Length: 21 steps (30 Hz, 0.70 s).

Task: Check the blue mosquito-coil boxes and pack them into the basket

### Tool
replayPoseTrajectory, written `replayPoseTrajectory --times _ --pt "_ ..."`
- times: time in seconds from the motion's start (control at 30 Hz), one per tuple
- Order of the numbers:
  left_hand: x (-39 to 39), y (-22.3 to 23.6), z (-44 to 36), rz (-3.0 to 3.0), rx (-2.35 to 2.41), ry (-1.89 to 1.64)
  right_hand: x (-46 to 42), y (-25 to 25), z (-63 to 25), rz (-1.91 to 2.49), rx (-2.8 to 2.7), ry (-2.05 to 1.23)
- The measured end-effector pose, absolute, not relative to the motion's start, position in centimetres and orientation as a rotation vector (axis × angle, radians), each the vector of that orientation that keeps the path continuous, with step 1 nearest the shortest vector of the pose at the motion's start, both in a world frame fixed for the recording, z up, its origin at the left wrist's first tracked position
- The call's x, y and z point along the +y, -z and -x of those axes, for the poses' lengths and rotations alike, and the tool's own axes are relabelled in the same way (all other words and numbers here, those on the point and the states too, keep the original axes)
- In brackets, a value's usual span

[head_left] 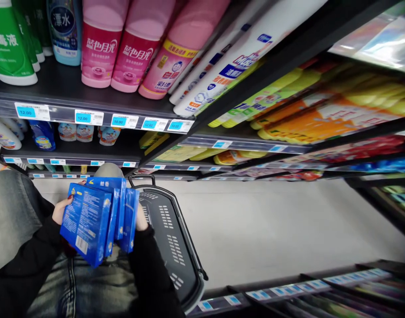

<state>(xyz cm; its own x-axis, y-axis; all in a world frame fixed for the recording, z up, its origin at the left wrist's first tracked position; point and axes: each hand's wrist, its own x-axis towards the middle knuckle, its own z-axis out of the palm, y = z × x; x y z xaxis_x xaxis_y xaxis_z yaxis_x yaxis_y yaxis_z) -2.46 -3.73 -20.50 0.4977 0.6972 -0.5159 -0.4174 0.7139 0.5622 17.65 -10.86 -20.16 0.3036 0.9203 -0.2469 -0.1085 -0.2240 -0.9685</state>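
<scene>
While a shopping basket (176, 247) sits beside, left hand (61, 208) and right hand (141, 218) grip stacked blue boxes (96, 216).

The aisle floor (271, 221) lies bare between the two shelf runs, giving broad room to the right of the basket (176, 247). The basket's open top is free beside the right hand (141, 218). Both hands are taken up by blue boxes (96, 221), the left hand (60, 208) at their far edge. Bottles (129, 44) pack the upper shelf (89, 104) tightly, leaving no gaps between them.
</scene>
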Motion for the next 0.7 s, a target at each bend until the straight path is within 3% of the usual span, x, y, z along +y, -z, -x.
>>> replayPoseTrajectory --times 0.17,0.33,0.5,0.7 --pt "-4.5 19.0 1.4 -0.504 0.737 -0.664 -11.0 18.2 -19.2 1.290 -0.629 -1.108" --pt "-6.6 19.0 1.3 -0.867 0.773 -0.891 -11.7 15.5 -19.0 1.281 -0.936 -0.866" --pt "-8.1 20.4 1.1 -1.310 0.894 -1.010 -11.1 14.0 -20.2 1.273 -0.997 -0.965" --pt "-7.8 20.6 0.4 -1.486 0.711 -0.995 -11.4 14.3 -21.4 1.380 -1.061 -0.997"
